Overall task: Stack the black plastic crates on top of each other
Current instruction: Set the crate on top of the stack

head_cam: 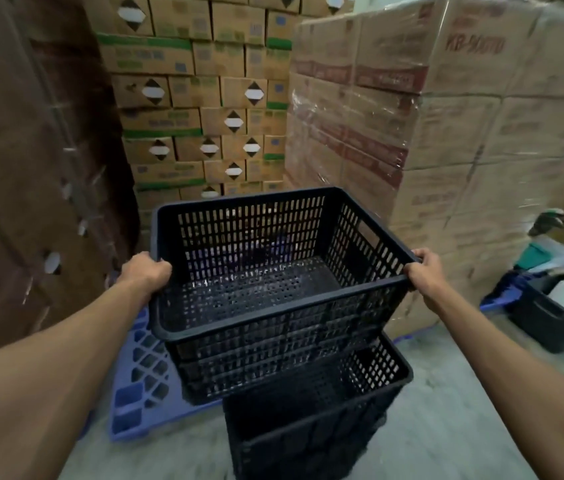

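Observation:
I hold an empty black slotted plastic crate (273, 327) in the air at the middle of the head view. My left hand (145, 273) grips its left rim and my right hand (424, 271) grips its right rim. The crate is tilted slightly, its near wall lower. Directly below and a little to the right stands a second black crate (311, 431) on the floor, open side up. The held crate hides the far left part of the lower one. The two crates look apart, though the overlap hides the gap.
A blue plastic pallet (138, 386) lies on the grey floor at left. Tall stacks of cardboard boxes (204, 98) fill the back, and wrapped cartons (446, 133) rise at right. A dark bin (547, 320) with white items sits at far right.

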### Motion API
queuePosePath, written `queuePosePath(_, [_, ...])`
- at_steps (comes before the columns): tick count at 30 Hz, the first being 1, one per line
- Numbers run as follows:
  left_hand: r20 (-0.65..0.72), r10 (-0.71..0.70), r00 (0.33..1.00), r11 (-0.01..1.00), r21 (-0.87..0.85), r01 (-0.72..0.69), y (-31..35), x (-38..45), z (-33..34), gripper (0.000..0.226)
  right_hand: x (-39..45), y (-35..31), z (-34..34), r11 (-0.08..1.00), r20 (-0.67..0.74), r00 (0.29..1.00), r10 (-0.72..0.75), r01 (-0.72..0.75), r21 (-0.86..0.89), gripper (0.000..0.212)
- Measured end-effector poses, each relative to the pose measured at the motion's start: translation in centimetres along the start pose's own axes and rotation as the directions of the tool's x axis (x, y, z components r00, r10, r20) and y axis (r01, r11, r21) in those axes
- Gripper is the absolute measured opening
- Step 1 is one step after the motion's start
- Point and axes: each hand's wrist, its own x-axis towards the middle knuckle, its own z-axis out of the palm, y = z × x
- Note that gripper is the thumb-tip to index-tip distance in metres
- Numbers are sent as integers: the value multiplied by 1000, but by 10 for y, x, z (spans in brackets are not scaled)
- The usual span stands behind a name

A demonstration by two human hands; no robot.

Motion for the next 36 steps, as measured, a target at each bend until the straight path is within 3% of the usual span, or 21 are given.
queuePosePath(8, [62,-111,992,992,-55,115,-3,-47,61,40,11,65,-28,993,72,995,64,-56,-101,18])
queuePosePath(13, [39,-107,993,990,-89,110,-8,-62,98,41,12,102,-39,994,121,989,83,-73,-85,17])
queuePosePath(22, [-24,-55,998,998,-6,55,12,-60,112,36,25,109,-52,995,140,986,88,-80,-58,27])
queuePosePath(36, [18,-77,997,995,-63,78,26,-58,114,41,39,109,-57,998,154,987,41,-34,-50,25])
